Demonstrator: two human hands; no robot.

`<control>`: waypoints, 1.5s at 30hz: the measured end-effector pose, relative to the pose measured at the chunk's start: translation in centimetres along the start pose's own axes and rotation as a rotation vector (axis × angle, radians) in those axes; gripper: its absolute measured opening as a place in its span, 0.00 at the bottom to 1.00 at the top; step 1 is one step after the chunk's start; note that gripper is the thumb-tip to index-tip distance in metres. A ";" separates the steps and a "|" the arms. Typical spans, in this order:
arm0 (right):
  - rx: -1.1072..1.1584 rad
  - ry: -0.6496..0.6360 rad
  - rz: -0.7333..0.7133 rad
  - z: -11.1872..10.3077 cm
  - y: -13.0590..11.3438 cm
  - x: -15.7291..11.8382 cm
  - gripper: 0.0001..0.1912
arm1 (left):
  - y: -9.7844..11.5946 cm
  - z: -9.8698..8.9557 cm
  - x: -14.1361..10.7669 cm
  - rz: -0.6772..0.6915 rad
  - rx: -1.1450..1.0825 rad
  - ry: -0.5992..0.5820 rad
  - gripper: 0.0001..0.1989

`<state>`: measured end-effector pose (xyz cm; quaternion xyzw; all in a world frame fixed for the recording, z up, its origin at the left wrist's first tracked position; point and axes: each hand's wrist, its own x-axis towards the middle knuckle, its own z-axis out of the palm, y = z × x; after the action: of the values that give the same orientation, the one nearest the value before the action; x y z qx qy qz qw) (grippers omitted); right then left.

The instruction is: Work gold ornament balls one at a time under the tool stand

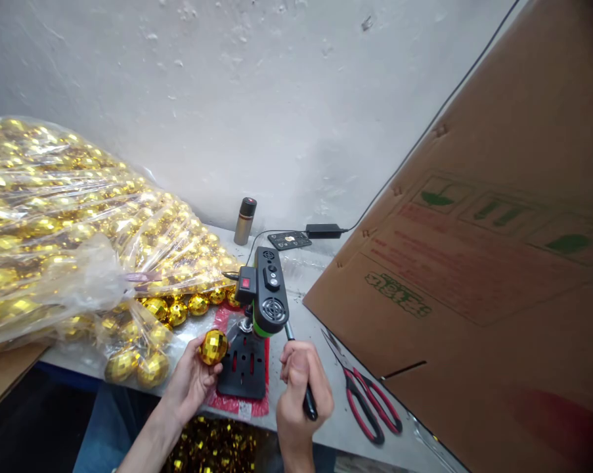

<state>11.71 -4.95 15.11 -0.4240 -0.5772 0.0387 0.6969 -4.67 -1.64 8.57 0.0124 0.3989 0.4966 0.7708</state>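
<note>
My left hand [195, 371] is closed on a shiny gold faceted ball [213, 347], held just left of a small black bench drill press [271, 289]. The press has a red switch, round vents and a green ring under its head. My right hand [303, 387] wraps around the press's lever [310, 402], whose black end pokes out below the fist. Under the head lies the slotted black base [243, 368], set on red plastic wrap [263, 402]. The drill tip is hidden by the head.
A big clear bag [94, 217] of gold balls fills the left. Red-handled scissors [370, 394] lie right, beside a tall cardboard box [454, 249]. Behind the press are a spray can [245, 222], a dark patterned case [289, 240] and a power adapter [323, 230]. More gold pieces [212, 443] lie below the table edge.
</note>
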 end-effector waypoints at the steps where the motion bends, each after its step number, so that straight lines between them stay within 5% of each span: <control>1: 0.002 -0.004 0.002 0.0 0.0 0.0 0.18 | 0.0 0.0 0.1 -0.009 -0.019 0.008 0.11; 7: 0.004 -0.005 0.012 0.0 0.1 -0.1 0.17 | -0.8 -0.8 1.4 0.058 0.043 0.007 0.12; 14: -0.015 -0.024 0.029 -0.1 0.1 -0.4 0.16 | -4.0 -2.5 3.6 0.374 0.788 -0.072 0.41; 22: -0.067 -0.052 0.000 -0.4 -0.2 -0.1 0.16 | -3.7 -2.5 4.5 0.741 1.380 -0.100 0.32; 33: -0.067 -0.047 0.036 -0.6 -0.1 -0.6 0.15 | -3.7 -3.3 5.0 0.792 1.669 -0.236 0.33; 41: -0.057 -0.057 0.038 -0.5 -0.2 -0.4 0.15 | -4.6 -2.7 6.3 1.011 1.618 -0.189 0.25; 45: -0.048 -0.062 -0.004 -0.7 0.0 -0.2 0.16 | -5.1 -2.4 6.8 1.009 1.613 -0.197 0.26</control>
<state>12.19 -5.49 14.97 -0.4379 -0.6002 0.0366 0.6683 -1.07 0.12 0.70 0.7521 0.5017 0.3427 0.2554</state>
